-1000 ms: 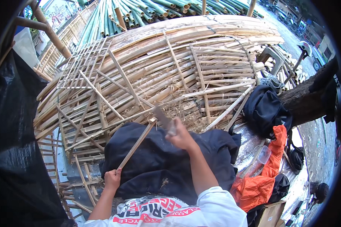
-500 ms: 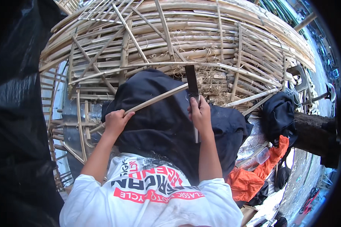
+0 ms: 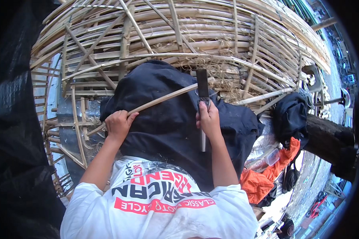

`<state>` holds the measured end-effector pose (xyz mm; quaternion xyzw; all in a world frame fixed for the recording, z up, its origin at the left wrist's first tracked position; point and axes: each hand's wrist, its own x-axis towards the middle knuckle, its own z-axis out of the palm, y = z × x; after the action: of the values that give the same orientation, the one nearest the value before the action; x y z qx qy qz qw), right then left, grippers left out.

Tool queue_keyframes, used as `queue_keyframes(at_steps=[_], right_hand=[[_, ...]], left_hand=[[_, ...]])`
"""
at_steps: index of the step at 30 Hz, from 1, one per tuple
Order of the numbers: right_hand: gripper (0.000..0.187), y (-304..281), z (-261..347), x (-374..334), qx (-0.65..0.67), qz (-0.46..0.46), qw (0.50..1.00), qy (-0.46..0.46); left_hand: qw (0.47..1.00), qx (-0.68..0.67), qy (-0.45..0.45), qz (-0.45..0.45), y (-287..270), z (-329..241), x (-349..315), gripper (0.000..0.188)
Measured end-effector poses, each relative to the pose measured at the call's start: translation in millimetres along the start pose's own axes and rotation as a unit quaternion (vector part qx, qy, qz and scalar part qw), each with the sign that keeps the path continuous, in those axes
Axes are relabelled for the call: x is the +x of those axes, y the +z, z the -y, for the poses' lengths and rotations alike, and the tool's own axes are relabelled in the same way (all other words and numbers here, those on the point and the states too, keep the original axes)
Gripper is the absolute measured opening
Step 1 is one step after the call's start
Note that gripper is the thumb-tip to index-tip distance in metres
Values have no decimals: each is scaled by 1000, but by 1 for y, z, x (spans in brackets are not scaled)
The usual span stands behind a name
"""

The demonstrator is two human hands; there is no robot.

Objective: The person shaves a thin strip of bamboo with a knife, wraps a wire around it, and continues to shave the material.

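My left hand is closed round a long, narrow bamboo strip. The strip slants up to the right across the dark cloth over my lap; its lower end sticks out past my fist on the left. In my right hand is a knife with a broad, dark blade, held upright. Below that fist a pale, tapering handle end points toward me. The blade crosses the strip near its far end, and a short piece of strip shows to the right of it. Whether the edge bites into the wood cannot be made out.
Beyond my knees lies a wide stack of bamboo slats and lattice, with curled shavings. At right are a dark bag, a thick log, orange cloth and a clear plastic box. Black sheeting hangs at left.
The strip's far end now reaches past the blade on the right; before, it ended at the blade. My hands have otherwise barely moved, and the whole view has shifted slightly.
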<state>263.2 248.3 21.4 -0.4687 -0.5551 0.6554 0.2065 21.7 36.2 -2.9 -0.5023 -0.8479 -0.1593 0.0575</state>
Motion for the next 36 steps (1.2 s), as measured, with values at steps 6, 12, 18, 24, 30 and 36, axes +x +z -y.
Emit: queue_keyframes(at_steps=[6, 12, 18, 24, 30, 36], right_hand=[[27, 7, 0, 10, 2, 27, 1000, -2], [28, 1, -2, 11, 40, 41, 998, 1], [23, 34, -14, -5, -15, 108, 994, 22], [24, 35, -11, -2, 29, -4, 1000, -5], [24, 19, 0, -3, -35, 54, 998, 3], [29, 54, -12, -16, -162, 161, 972, -62]], left_hand=[[1000, -2, -5, 1, 9, 6, -4, 50], [1000, 2, 9, -2, 6, 9, 0, 50], [1000, 12, 10, 3, 6, 9, -1, 50], [1000, -4, 1, 8, 7, 4, -3, 49], [1000, -1, 10, 28, -2, 4, -4, 41], [998, -27, -4, 56, -4, 0, -6, 35]])
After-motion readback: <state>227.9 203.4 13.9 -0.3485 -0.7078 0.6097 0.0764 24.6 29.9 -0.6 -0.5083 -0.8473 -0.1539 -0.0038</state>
